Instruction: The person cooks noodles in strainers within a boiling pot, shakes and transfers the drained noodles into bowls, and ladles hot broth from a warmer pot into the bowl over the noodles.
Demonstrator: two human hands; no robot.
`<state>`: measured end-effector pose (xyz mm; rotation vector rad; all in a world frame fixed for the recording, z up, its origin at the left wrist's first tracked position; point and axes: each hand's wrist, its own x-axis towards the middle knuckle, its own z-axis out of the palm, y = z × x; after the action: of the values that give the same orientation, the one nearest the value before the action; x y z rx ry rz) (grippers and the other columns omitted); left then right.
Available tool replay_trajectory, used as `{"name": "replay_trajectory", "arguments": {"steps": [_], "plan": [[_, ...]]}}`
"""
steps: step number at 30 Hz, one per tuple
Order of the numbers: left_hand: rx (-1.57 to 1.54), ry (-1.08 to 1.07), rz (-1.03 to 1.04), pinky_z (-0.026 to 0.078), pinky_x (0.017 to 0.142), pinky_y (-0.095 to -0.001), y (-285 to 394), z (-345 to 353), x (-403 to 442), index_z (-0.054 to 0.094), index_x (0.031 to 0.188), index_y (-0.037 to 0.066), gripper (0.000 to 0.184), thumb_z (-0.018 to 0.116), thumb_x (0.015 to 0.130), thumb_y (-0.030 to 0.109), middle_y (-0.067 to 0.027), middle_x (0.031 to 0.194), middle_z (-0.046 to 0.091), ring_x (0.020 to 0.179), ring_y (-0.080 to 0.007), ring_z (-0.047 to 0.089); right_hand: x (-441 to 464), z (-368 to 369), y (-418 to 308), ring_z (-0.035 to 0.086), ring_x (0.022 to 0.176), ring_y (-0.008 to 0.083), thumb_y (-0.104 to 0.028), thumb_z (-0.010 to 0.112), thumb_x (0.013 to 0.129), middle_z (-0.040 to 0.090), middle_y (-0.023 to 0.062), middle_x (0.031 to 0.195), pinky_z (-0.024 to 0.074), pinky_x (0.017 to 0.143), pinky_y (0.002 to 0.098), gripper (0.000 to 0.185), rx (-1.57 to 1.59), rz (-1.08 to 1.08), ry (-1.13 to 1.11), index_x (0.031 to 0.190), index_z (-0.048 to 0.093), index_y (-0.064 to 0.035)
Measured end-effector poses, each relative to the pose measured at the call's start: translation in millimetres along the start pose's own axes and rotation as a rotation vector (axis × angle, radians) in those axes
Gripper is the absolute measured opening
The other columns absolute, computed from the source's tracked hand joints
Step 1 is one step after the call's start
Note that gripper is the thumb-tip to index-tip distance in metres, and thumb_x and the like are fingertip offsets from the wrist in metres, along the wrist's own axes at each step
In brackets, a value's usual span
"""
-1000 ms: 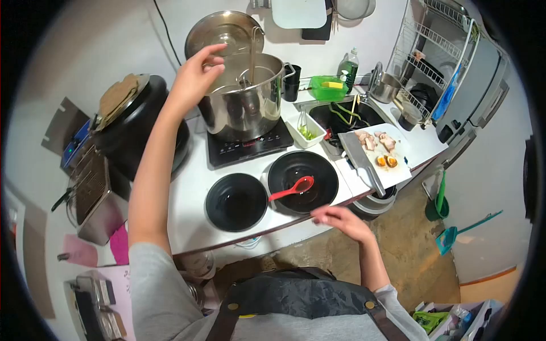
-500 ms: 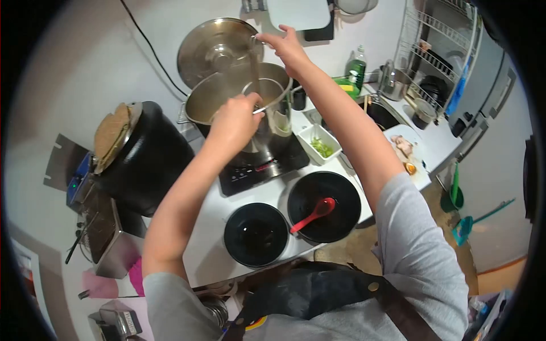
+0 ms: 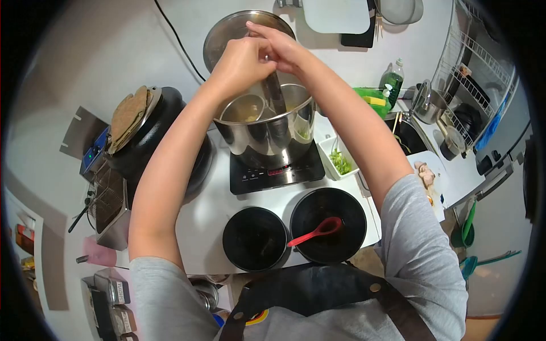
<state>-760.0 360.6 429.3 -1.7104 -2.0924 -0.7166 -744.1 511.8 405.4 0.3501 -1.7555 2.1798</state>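
Note:
A large steel pot (image 3: 264,139) stands on a black induction cooker (image 3: 277,177). Inside it, toward the left, is a round metal strainer (image 3: 243,108) with pale food in or under it. A broad metal utensil handle (image 3: 273,91) rises steeply from the pot to my hands. My left hand (image 3: 242,61) is closed above the pot, fingers curled beside the handle's top; what it grips is hidden. My right hand (image 3: 278,48) meets it there, closed at the handle's upper end with one finger pointing out. The pot lid (image 3: 227,28) leans on the wall behind.
Two black bowls stand in front: a smaller one (image 3: 255,238) and a larger one (image 3: 335,247) with a red slotted spoon (image 3: 318,230). A white dish of chopped greens (image 3: 341,162) is right of the cooker. Left is a big black pot (image 3: 151,136); far right, a sink (image 3: 412,136).
My left hand has risen from the strainer at the pot's rim to my right hand at the handle's top. The view has shifted, so the scene sits further right.

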Motion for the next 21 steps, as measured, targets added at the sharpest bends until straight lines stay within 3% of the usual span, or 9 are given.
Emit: {"name": "replay_trajectory", "arguments": {"steps": [3, 4, 7, 8, 12, 16, 19, 20, 21], "plan": [[-0.478, 0.091, 0.144, 0.049, 0.068, -0.028, -0.7, 20.1, -8.0, 0.056, 0.098, -0.001, 0.026, 0.064, 0.075, 0.008, -0.0091, 0.092, 0.062, 0.069, -0.0171, 0.06, -9.4, -15.1, 1.2, 0.055, 0.065, 0.0092, -0.03, 0.052, 0.09, 0.058, 0.0011, 0.076, 0.0451, 0.057, 0.023, 0.025, -0.091, 0.074, -0.03, 0.085, 0.058, -0.0072], [-0.587, 0.023, 0.08, 0.05, 0.072, -0.0264, -2.2, 20.4, -12.3, 0.05, 0.109, 0.002, 0.04, 0.068, 0.075, 0.013, -0.0079, 0.109, 0.054, 0.086, -0.0164, 0.059, -16.8, -20.3, 1.4, 0.055, 0.068, 0.01, -0.031, 0.052, 0.09, 0.057, 0.0015, 0.075, 0.0452, 0.06, 0.024, 0.026, -0.121, 0.039, -0.033, 0.083, 0.059, -0.0072], [-0.227, 0.408, 0.014, 0.049, 0.078, -0.0334, -3.2, 26.1, -28.4, 0.048, 0.114, 0.006, 0.047, 0.07, 0.073, 0.016, -0.0132, 0.11, 0.057, 0.103, -0.0197, 0.056, -51.3, -1.4, -2.8, 0.054, 0.076, 0.0098, -0.029, 0.053, 0.089, 0.057, 0.0017, 0.08, 0.0424, 0.067, 0.0244, 0.023, -0.148, -0.026, 0.034, 0.087, 0.058, -0.0063], [-0.342, 0.37, -0.092, 0.042, 0.09, -0.0334, -6.2, 31.1, -30.5, 0.042, 0.122, 0.009, 0.053, 0.068, 0.077, 0.021, -0.0129, 0.117, 0.053, 0.115, -0.0209, 0.048, -55.6, -3.6, 2.7, 0.053, 0.076, 0.0099, -0.029, 0.053, 0.088, 0.057, 0.002, 0.08, 0.0418, 0.067, 0.0242, 0.023, -0.182, -0.087, 0.043, 0.088, 0.058, -0.0058], [-0.993, -0.046, -0.282, 0.031, 0.1, -0.0307, -23.0, 59.9, -39.0, 0.039, 0.127, 0.009, 0.044, 0.053, 0.086, 0.016, -0.0116, 0.122, 0.051, 0.114, -0.0193, 0.047, -93.2, 20.6, 25.8, 0.056, 0.085, 0.0217, -0.03, 0.059, 0.084, 0.056, 0.0104, 0.085, 0.0426, 0.077, 0.0321, 0.037, -0.556, -0.401, 0.406, 0.098, 0.051, 0.0026], [-0.398, 0.056, -0.039, 0.046, 0.08, -0.0383, 1.9, 62.1, -41.4, 0.046, 0.114, 0.0, 0.028, 0.045, 0.088, 0.009, -0.0197, 0.096, 0.063, 0.093, -0.032, 0.062, -104.8, 34.6, 52.0, 0.058, 0.083, 0.0258, -0.029, 0.07, 0.075, 0.056, 0.0155, 0.083, 0.0453, 0.073, 0.0354, 0.044, -0.797, -0.725, 0.621, 0.1, 0.05, 0.0009], [-0.324, 0.098, -0.059, 0.046, 0.082, -0.0394, 0.1, 49.7, -37.6, 0.047, 0.112, 0.0, 0.026, 0.044, 0.088, 0.008, -0.0208, 0.096, 0.063, 0.094, -0.033, 0.062, -93.5, 19.6, 49.2, 0.059, 0.074, 0.0234, -0.026, 0.069, 0.076, 0.055, 0.0133, 0.075, 0.0465, 0.066, 0.0333, 0.036, -0.786, -0.581, 0.642, 0.09, 0.051, 0.0011], [-0.383, 0.122, -0.043, 0.047, 0.08, -0.0374, -5.3, 46.1, -36.6, 0.047, 0.111, -0.001, 0.025, 0.043, 0.088, 0.008, -0.02, 0.096, 0.063, 0.092, -0.0284, 0.064, -87.9, 12.8, 46.5, 0.058, 0.063, 0.0186, -0.023, 0.064, 0.079, 0.054, 0.0089, 0.065, 0.0465, 0.06, 0.031, 0.027, -0.926, -0.622, 0.611, 0.079, 0.051, 0.0003], [-0.633, 0.144, -0.08, 0.048, 0.076, -0.0341, -29.4, 52.2, -33.2, 0.047, 0.11, -0.001, 0.024, 0.043, 0.088, 0.008, -0.0169, 0.091, 0.064, 0.082, -0.0238, 0.064, -78.6, 5.9, 46.5, 0.057, 0.06, 0.0175, -0.021, 0.063, 0.08, 0.054, 0.0079, 0.063, 0.046, 0.057, 0.0303, 0.024, -0.689, -0.627, 0.622, 0.077, 0.052, 0.0]]}}
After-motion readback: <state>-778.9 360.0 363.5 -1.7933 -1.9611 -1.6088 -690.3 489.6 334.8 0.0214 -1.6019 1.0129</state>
